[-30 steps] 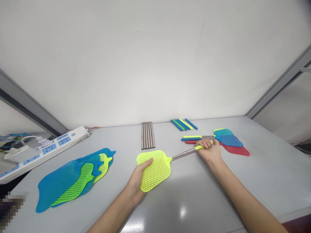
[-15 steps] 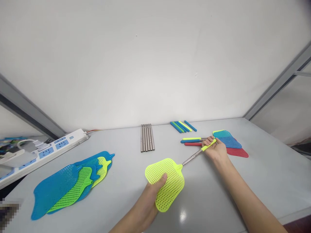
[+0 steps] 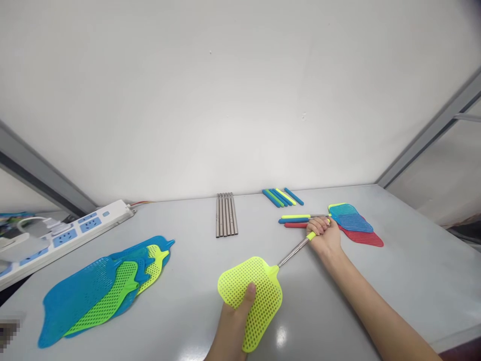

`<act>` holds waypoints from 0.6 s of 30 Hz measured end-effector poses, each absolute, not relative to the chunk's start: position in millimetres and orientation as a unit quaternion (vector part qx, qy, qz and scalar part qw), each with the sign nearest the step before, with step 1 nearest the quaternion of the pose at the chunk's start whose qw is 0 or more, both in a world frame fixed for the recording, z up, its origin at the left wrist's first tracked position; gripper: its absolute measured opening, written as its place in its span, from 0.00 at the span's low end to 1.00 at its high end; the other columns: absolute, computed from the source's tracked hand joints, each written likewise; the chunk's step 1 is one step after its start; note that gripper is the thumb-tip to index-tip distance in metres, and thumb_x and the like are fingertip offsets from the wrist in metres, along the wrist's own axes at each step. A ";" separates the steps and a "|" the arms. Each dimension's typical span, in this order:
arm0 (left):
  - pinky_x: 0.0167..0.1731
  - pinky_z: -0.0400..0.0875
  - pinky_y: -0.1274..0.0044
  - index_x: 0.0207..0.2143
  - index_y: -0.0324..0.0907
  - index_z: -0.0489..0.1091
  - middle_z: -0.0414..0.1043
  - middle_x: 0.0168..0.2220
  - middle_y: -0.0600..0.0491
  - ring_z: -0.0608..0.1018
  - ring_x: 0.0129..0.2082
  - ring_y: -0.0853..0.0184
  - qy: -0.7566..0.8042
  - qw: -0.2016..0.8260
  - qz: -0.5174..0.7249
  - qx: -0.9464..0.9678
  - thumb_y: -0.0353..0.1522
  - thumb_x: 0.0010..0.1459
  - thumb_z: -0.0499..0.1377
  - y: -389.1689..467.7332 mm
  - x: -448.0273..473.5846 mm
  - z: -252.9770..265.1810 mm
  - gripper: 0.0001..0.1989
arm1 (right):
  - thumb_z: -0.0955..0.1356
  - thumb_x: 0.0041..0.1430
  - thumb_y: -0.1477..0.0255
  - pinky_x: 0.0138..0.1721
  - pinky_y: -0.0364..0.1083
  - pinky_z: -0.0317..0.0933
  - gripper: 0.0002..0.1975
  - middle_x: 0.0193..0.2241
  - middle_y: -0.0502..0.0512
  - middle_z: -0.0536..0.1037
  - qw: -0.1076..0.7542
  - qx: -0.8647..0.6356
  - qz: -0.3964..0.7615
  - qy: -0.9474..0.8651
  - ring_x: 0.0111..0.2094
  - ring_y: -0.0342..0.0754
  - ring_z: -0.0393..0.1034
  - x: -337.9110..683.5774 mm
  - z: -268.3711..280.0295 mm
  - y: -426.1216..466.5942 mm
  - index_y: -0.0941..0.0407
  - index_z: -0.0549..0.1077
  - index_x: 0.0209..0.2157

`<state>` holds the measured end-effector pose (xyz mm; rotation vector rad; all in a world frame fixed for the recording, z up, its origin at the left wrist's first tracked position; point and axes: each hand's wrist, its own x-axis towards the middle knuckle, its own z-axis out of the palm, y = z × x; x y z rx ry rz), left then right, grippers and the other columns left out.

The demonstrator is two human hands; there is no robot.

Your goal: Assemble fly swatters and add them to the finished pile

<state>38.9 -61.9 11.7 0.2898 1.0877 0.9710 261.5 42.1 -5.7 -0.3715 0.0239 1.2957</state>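
Note:
A yellow fly swatter (image 3: 263,306) is held between both of my hands, slanting up to the right. My left hand (image 3: 235,318) grips its perforated head, thumb on top and the other fingers hidden beneath. Around the yellow handle (image 3: 311,235) at the far end, my right hand (image 3: 323,235) is wrapped in a fist. A short metal rod (image 3: 294,251) joins head and handle. Just behind my right hand lie assembled swatters with blue (image 3: 351,218) and red (image 3: 364,236) heads, their handles pointing left.
Loose blue, green and yellow swatter heads (image 3: 82,291) overlap on the table's left. Several metal rods (image 3: 226,215) lie side by side near the wall. Several coloured handles (image 3: 281,197) sit right of them. A white power strip (image 3: 90,223) runs along the left edge.
My right hand has closed more fully around the handle and shifted slightly left. The swatter's head and my left hand have come a little lower and nearer.

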 end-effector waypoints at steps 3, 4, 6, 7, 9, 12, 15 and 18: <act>0.44 0.63 0.72 0.44 0.41 0.64 0.69 0.41 0.45 0.69 0.44 0.59 0.501 0.735 0.441 0.123 0.34 0.42 0.61 -60.6 38.2 11.2 0.24 | 0.56 0.50 0.73 0.08 0.36 0.41 0.13 0.10 0.41 0.46 0.779 -0.167 0.604 0.005 0.09 0.35 0.41 257.5 -6.1 41.4 0.56 0.49 0.14; 0.44 0.63 0.72 0.44 0.41 0.63 0.70 0.41 0.45 0.69 0.44 0.59 0.504 0.735 0.437 0.119 0.34 0.43 0.61 -60.0 37.8 11.3 0.23 | 0.56 0.50 0.73 0.08 0.36 0.41 0.14 0.10 0.41 0.45 0.779 -0.166 0.605 0.007 0.09 0.35 0.41 255.4 -6.3 40.9 0.56 0.48 0.14; 0.44 0.63 0.73 0.45 0.42 0.63 0.70 0.40 0.46 0.69 0.44 0.60 0.509 0.738 0.429 0.112 0.34 0.43 0.61 -58.7 37.3 11.9 0.23 | 0.55 0.50 0.73 0.08 0.36 0.40 0.14 0.09 0.41 0.45 0.777 -0.167 0.607 0.007 0.09 0.35 0.41 250.5 -7.0 39.6 0.56 0.48 0.14; 0.44 0.63 0.73 0.45 0.42 0.63 0.70 0.40 0.46 0.69 0.44 0.60 0.510 0.739 0.426 0.110 0.33 0.43 0.61 -58.1 37.1 12.4 0.24 | 0.56 0.50 0.73 0.08 0.36 0.40 0.14 0.09 0.41 0.44 0.776 -0.170 0.608 0.004 0.09 0.35 0.41 248.0 -7.5 38.9 0.56 0.48 0.14; 0.43 0.64 0.71 0.46 0.42 0.63 0.70 0.40 0.46 0.70 0.43 0.59 0.507 0.743 0.423 0.106 0.33 0.43 0.61 -57.0 37.0 13.7 0.25 | 0.56 0.49 0.74 0.08 0.36 0.40 0.14 0.09 0.40 0.44 0.771 -0.179 0.611 -0.005 0.09 0.35 0.40 243.8 -8.2 37.5 0.56 0.47 0.14; 0.42 0.65 0.69 0.46 0.41 0.62 0.70 0.40 0.44 0.71 0.42 0.57 0.502 0.749 0.419 0.108 0.34 0.43 0.61 -56.4 37.3 15.7 0.25 | 0.56 0.49 0.74 0.08 0.36 0.41 0.13 0.09 0.40 0.44 0.768 -0.181 0.614 0.002 0.09 0.35 0.40 240.8 -8.4 36.1 0.56 0.47 0.14; 0.42 0.65 0.69 0.46 0.40 0.62 0.69 0.41 0.43 0.71 0.41 0.57 0.508 0.746 0.416 0.112 0.34 0.44 0.60 -56.6 37.4 17.1 0.25 | 0.56 0.48 0.74 0.08 0.37 0.41 0.13 0.09 0.41 0.44 0.768 -0.178 0.615 0.024 0.09 0.36 0.41 240.9 -7.9 35.9 0.56 0.48 0.14; 0.42 0.65 0.70 0.47 0.41 0.62 0.69 0.41 0.43 0.71 0.41 0.58 0.513 0.744 0.412 0.118 0.35 0.44 0.60 -57.0 36.7 18.1 0.25 | 0.55 0.48 0.74 0.08 0.37 0.41 0.13 0.09 0.41 0.45 0.765 -0.181 0.617 0.032 0.09 0.36 0.41 241.8 -7.4 36.3 0.56 0.48 0.13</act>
